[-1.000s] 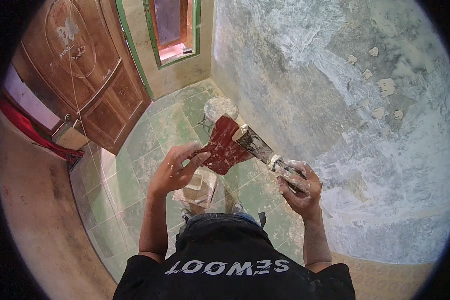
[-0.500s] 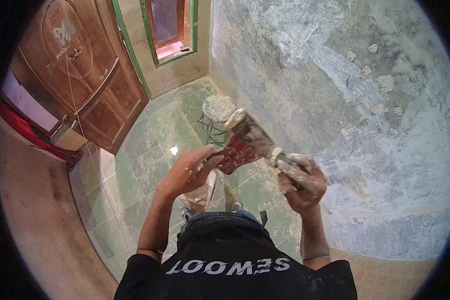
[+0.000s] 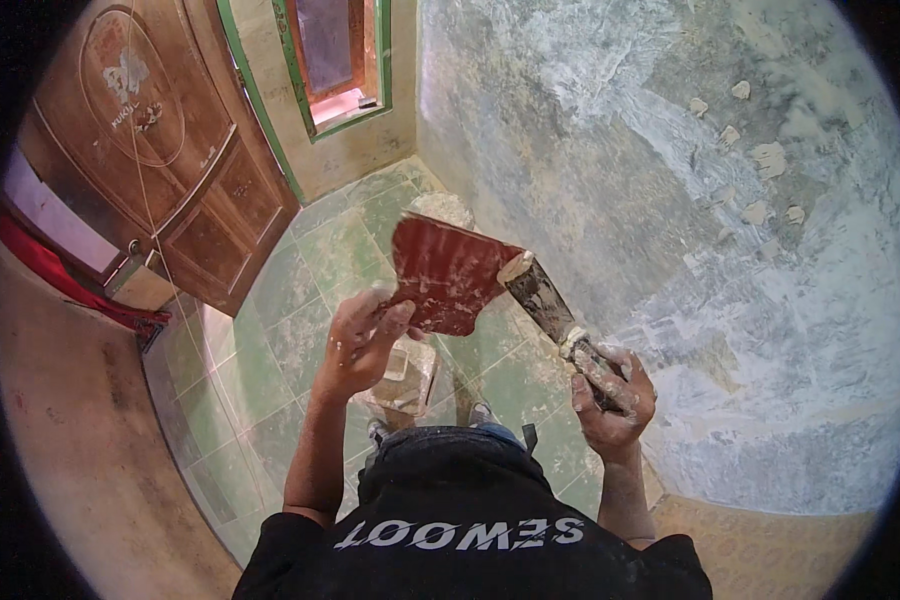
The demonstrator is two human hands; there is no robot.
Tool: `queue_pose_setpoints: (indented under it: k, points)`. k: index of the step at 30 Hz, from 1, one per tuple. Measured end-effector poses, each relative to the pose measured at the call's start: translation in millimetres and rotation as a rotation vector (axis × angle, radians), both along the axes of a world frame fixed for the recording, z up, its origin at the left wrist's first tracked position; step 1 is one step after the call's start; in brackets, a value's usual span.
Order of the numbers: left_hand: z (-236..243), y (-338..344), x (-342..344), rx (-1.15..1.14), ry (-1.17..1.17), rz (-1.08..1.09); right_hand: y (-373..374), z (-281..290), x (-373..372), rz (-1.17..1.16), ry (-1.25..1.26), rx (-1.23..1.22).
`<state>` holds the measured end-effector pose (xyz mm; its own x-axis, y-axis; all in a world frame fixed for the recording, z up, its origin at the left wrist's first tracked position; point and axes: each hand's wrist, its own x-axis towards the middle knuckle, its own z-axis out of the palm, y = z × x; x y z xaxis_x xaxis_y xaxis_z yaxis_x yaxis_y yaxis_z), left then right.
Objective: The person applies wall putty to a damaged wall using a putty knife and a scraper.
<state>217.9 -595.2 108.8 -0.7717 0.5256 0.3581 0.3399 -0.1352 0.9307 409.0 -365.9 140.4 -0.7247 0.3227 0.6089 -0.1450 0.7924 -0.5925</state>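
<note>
My left hand (image 3: 365, 340) grips a red putty spreader (image 3: 448, 275) by its lower edge, thumb on the near face. The spreader's broad face is turned up and carries a few pale smears. In my right hand (image 3: 620, 410) is a putty knife (image 3: 542, 300), held by its putty-caked handle. The knife slants up to the left, and its blade tip bears a pale strip of putty. That tip is at the spreader's right corner; whether they touch I cannot tell. Both hands are held above the floor in front of my body.
At right, a grey-white wall (image 3: 660, 230) carries several putty dabs. Behind the spreader, a round putty-spattered object (image 3: 442, 207) is partly hidden. Near my feet stands a spattered container (image 3: 420, 385) on green tiles (image 3: 280, 340). A brown door (image 3: 220, 210) stands at left.
The putty knife has moved right, off the spreader's face, to its corner. The spreader has turned so that more of its red face shows, and my left hand has shifted slightly left.
</note>
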Motion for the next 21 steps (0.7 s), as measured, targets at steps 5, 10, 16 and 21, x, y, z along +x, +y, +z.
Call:
queue_pose_setpoints:
  k: [5, 10, 16, 21]
  points:
    - [-12, 16, -8, -0.105, 0.545, -0.054, -8, 2, -22, 0.011, 0.030, 0.022]
    - [-27, 27, 16, -0.298, 0.324, -0.092, -12, 17, -43, 0.082, 0.082, -0.736]
    - [-86, 12, 14, -0.214, -0.294, 0.058, 112, -68, -15, -0.163, 0.117, -0.757]
    - [-114, 22, 18, -0.012, -0.418, 0.130, 222, -149, 26, -0.349, 0.070, -0.867]
